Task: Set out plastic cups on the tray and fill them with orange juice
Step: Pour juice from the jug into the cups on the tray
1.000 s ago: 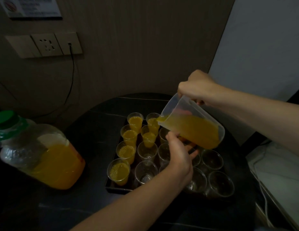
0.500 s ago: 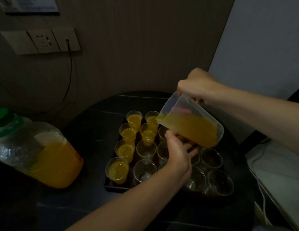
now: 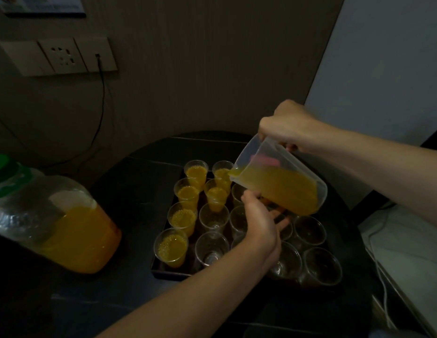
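Grip of right hand (image 3: 289,126) atop tilted jug (image 3: 283,184), left hand (image 3: 261,228) beneath.

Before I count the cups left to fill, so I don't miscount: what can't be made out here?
Head view only:
- Cups in the middle of the tray: hidden under the left hand and the jug, fill unknown.
- Right hand: its hold on the handle sits behind the jug.
- Juice bottle: cut off by the left edge.
- Wall sign: cut by the top edge, too dark to read.

dim, underexposed wide-angle view with bowed edges; the right side is palest, the foreground murky.
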Tool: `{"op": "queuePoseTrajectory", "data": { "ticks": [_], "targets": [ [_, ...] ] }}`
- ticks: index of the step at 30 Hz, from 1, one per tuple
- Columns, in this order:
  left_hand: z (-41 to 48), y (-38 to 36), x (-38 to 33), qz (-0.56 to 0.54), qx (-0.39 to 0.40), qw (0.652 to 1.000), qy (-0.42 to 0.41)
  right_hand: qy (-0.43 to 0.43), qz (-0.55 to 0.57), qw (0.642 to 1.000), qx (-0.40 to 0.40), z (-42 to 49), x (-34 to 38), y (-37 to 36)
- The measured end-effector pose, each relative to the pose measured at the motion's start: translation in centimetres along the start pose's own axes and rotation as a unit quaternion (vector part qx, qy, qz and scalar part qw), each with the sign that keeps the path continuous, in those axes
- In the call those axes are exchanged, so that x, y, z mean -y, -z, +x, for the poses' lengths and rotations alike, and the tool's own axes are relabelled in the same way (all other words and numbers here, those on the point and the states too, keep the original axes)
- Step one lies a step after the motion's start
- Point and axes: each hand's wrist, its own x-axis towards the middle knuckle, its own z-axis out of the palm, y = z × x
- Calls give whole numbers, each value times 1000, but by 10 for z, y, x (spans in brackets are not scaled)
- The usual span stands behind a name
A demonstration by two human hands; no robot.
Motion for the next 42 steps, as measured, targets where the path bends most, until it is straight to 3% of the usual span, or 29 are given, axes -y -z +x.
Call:
{"op": "queuePoseTrajectory", "data": {
  "ticks": [20,42],
  "targets": [
    [-32,3,-13,60,-24,997,-34,-5,67,997,-27,-36,10,14],
    [-64,25,5,-18,-31,999,24,-13,-2,1000,22,-66,9,-10]
  ]
}}
